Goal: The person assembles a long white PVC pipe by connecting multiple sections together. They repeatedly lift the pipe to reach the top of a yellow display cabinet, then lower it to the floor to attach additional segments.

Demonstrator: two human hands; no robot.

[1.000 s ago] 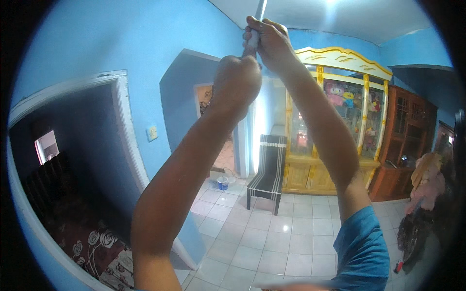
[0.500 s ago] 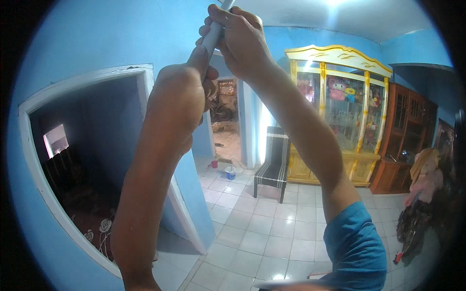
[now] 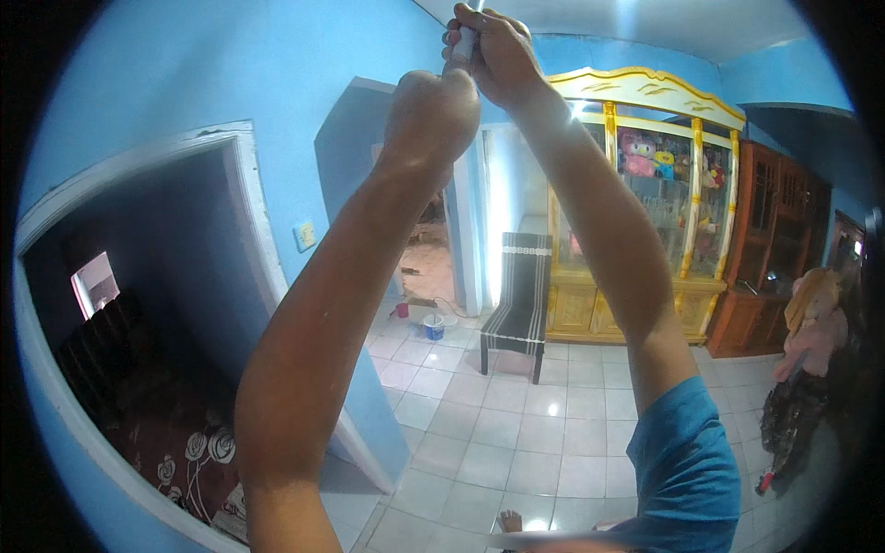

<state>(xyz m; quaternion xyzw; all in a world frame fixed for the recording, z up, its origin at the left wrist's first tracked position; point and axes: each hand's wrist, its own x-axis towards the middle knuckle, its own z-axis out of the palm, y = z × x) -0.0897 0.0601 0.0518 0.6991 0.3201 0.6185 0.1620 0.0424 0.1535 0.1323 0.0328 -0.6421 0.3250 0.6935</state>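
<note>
Both my arms reach up high in front of me, gripping a pale grey-white pole [image 3: 464,44]. My left hand [image 3: 431,120] is closed around it, lower and nearer, with the back of the hand hiding most of its fingers. Just above, my right hand [image 3: 502,57] wraps the pole with its fingers curled and the thumb along it. The pole's upper end runs out past the top edge, and whatever it carries cannot be seen. Behind the hands are the light blue wall [image 3: 304,64] and the white ceiling [image 3: 608,23].
A dark doorway [image 3: 138,276] with a white frame is at left, beside a wall switch [image 3: 304,236]. Ahead stand a black chair [image 3: 516,295], a paint bucket [image 3: 433,326] and a yellow-white glass cabinet [image 3: 636,304]. Brown cabinets [image 3: 761,240] and a plush toy [image 3: 813,323] are at right.
Both hands have moved up and to the right with the pole, still gripping it. The view has shifted a little, bringing the wall switch and a bare foot into sight.
</note>
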